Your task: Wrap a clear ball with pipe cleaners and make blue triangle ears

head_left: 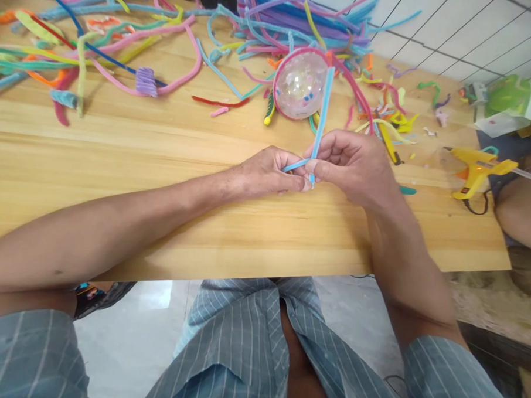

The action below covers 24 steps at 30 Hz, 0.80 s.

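Note:
A light blue pipe cleaner (322, 111) rises from between my two hands over the wooden table (114, 164). My left hand (264, 172) is closed and pinches its bent lower end. My right hand (352, 163) is closed too, thumb and fingers pressed on the same stem where it bends. Just behind the hands lies a clear round ball (299, 85) with bits inside, ringed by a pink pipe cleaner.
Heaps of coloured pipe cleaners (293, 19) and loose strands cover the far side of the table. A purple coil (146, 81) sits at the back left. A yellow glue gun (478, 172) lies at the right edge, beside another person's arm (521, 208).

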{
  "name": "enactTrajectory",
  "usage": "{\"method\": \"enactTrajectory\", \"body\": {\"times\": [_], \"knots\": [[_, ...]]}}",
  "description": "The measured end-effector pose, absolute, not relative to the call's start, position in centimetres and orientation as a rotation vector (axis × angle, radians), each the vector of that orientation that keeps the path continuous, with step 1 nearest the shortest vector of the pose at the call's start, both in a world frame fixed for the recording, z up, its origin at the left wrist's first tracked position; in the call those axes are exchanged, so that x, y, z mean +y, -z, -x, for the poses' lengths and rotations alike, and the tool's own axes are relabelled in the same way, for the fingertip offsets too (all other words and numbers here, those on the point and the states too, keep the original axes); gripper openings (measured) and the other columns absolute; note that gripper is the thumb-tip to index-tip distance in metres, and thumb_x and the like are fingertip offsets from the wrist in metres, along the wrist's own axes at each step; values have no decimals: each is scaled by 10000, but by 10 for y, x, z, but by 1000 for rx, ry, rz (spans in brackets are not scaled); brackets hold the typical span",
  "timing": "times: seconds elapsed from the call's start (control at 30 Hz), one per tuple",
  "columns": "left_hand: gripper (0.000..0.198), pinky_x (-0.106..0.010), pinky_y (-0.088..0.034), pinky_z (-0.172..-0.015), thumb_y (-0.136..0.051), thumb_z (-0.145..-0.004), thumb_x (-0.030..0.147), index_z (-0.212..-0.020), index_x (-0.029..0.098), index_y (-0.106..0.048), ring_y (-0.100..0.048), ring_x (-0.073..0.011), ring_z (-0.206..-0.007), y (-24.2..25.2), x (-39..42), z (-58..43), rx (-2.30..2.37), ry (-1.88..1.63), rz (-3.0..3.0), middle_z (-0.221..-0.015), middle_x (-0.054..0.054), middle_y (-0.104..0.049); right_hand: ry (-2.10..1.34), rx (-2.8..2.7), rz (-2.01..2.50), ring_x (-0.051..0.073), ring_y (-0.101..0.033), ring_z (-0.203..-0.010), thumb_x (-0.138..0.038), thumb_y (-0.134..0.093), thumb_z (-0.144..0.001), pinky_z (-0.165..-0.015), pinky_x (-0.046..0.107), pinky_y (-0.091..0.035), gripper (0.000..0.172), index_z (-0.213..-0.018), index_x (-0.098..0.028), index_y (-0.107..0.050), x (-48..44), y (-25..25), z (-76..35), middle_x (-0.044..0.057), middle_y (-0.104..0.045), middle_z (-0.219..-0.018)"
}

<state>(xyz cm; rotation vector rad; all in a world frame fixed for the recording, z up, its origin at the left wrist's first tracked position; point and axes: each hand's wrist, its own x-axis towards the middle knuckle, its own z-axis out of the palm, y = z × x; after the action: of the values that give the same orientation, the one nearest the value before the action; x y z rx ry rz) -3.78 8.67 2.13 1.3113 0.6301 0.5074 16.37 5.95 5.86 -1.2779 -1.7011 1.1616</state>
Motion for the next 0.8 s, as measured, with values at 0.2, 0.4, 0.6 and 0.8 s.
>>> {"method": "enactTrajectory", "body": {"times": [0.2,0.4,0.6,0.8], "knots": [[88,-204,-403,-551,-841,-780,204,-785,141,-780,-497,-60,-552,-21,87,37,665,-515,-1294,-641,37,-633,-1149,-1692,1272,166,-702,-678,-417,-978,-765,-615,309,-612,287,-850,-264,-750,61,-58,-167,-31,-702,-714],[152,-203,-365,-512,-859,-837,262,-800,147,-767,-510,-65,-518,-28,89,37,695,-504,-1227,-609,31,-609,-1188,-1608,1273,134,-664,-622,-452,-991,-755,-586,294,-581,313,-860,-282,-751,63,-54,-172,-41,-742,-739],[161,-190,-357,-492,-840,-849,208,-768,155,-711,-496,-55,-499,-27,88,35,734,-533,-1179,-586,49,-571,-1171,-1554,1267,106,-601,-558,-439,-1010,-730,-535,274,-523,325,-828,-275,-748,67,-51,-173,-39,-729,-694],[83,-192,-344,-495,-835,-819,164,-803,145,-757,-455,-54,-500,-25,87,36,721,-541,-1238,-560,63,-536,-1143,-1541,1278,120,-654,-609,-472,-994,-734,-553,265,-546,352,-861,-254,-749,64,-46,-168,-37,-723,-721]]}}
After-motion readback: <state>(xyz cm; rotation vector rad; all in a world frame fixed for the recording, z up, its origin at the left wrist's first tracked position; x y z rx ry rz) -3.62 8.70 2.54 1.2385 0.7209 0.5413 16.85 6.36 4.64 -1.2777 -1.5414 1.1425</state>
